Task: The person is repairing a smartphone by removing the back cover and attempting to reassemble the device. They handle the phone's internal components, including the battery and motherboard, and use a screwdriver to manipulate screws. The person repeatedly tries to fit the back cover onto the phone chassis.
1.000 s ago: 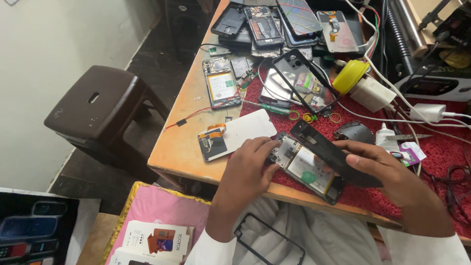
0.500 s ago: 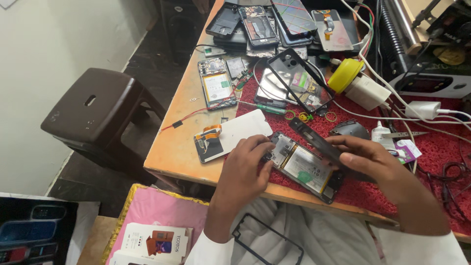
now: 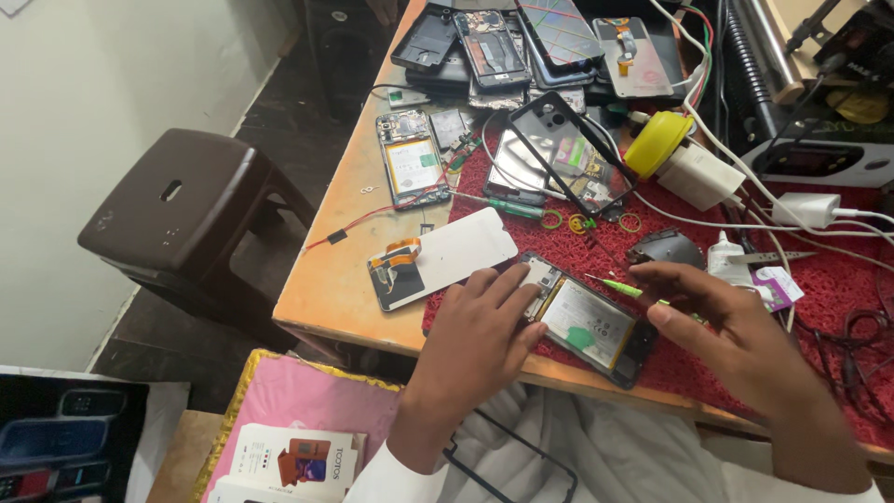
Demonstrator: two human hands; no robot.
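An opened phone [image 3: 596, 326] with its battery and boards bare lies on the red mat [image 3: 596, 251] near the table's front edge. My left hand [image 3: 475, 340] grips its left end, fingers across the top and thumb at the lower edge. My right hand [image 3: 736, 340] hovers over the phone's right end with fingers spread and nothing visible in it. A small green-handled tool [image 3: 615, 286] lies just beyond the phone. To the left lies a white display panel [image 3: 456, 253] with an orange flex cable.
Several dismantled phones [image 3: 410, 163] and a black phone frame [image 3: 559, 149] fill the back of the wooden table [image 3: 326, 289]. A yellow roll [image 3: 656, 142], white charger [image 3: 703, 177] and cables lie at right. A brown stool [image 3: 177, 200] stands left; a pink cloth [image 3: 298, 410] below.
The long black panel my right hand held over the phone is no longer in view, and that hand has spread its fingers. My left hand stays on the phone.
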